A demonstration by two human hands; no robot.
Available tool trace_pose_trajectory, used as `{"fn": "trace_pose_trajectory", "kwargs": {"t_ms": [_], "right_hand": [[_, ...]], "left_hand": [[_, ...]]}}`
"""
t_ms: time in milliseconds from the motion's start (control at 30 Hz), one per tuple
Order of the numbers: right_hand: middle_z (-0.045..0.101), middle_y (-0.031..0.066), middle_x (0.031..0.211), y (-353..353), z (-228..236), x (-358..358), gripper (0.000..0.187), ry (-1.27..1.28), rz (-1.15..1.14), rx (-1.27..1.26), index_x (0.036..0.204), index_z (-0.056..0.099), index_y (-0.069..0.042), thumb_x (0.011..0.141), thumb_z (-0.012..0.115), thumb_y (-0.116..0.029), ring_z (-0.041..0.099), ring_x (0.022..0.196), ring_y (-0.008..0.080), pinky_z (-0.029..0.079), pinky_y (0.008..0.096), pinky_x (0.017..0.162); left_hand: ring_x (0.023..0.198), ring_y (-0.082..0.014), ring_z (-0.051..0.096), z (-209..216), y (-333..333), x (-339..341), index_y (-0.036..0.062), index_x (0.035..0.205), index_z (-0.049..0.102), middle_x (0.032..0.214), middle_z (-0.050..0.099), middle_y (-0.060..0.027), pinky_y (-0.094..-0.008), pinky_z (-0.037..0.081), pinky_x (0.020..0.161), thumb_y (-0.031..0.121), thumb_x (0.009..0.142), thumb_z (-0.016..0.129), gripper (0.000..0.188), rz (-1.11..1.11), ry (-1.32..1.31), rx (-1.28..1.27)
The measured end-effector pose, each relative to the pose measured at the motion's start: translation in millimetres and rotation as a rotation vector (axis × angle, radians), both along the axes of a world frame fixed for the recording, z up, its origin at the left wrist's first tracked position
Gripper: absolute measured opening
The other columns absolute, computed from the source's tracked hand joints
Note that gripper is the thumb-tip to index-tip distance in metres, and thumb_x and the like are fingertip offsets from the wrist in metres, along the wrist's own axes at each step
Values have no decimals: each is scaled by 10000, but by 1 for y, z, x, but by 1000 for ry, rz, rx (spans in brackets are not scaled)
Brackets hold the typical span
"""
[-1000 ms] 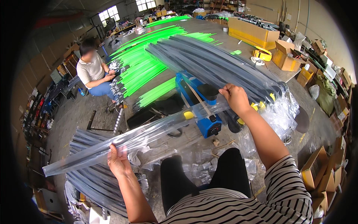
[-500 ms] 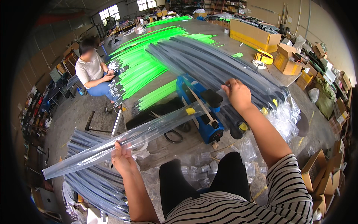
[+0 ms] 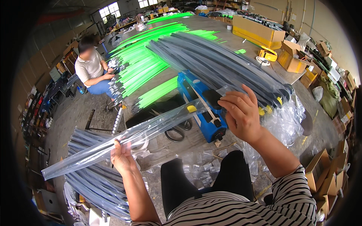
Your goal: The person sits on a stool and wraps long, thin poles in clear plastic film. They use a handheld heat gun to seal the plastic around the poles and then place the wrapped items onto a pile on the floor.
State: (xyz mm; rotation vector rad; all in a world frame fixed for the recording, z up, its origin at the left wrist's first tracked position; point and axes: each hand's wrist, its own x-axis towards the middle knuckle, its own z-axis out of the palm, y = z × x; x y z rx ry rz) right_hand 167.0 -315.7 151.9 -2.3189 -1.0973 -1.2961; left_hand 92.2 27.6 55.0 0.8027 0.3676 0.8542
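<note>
A long clear plastic bag [image 3: 151, 127] slants across the view, lower at its left end. My left hand [image 3: 122, 157] is closed on its lower half, thumb on top. The bag's upper end lies across a blue heat sealer [image 3: 211, 128], with a yellow piece [image 3: 191, 109] showing inside it near the sealer. My right hand [image 3: 242, 116] is beside the sealer's black press pad [image 3: 212, 98], its fingers stretched and apart, fingertips at the pad's edge. Whether they touch the pad is hard to see.
Scissors [image 3: 175, 132] lie left of the sealer. Bagged dark tubes [image 3: 218, 67] cover the table beyond it, near bright green rods [image 3: 143, 67]. More bagged tubes [image 3: 94, 184] are piled at lower left. Crumpled plastic bags [image 3: 283, 120] are at right. A person [image 3: 90, 67] sits at far left.
My right hand has let go of the bag's upper end and come down beside the press pad, its fingers spreading. My left hand keeps its hold on the bag, almost still.
</note>
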Motion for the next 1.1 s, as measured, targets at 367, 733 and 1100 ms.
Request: {"fn": "trace_pose_trajectory", "kwargs": {"t_ms": [367,733,1100], "right_hand": [[563,50,783,4,-48,3,184,44,82,153,738,602,-34,567,553,13,551,762,193,407,413,847],[565,58,746,8,-49,5,147,29,88,204,702,597,-23,571,562,35,557,718,201,429,407,806],[569,69,779,7,-51,2,174,27,86,209,734,597,-23,578,562,44,559,748,212,419,405,819]], "left_hand": [[690,-141,591,-3,3,4,-4,833,571,849,608,-107,-287,517,631,119,822,558,124,8,-1,39],[689,-158,601,-2,0,3,-16,875,563,858,601,-150,-275,533,616,132,817,561,160,-8,-3,39],[762,-185,604,-12,6,4,-13,849,558,882,587,-129,-305,535,643,127,800,584,150,-12,-7,33]]}}
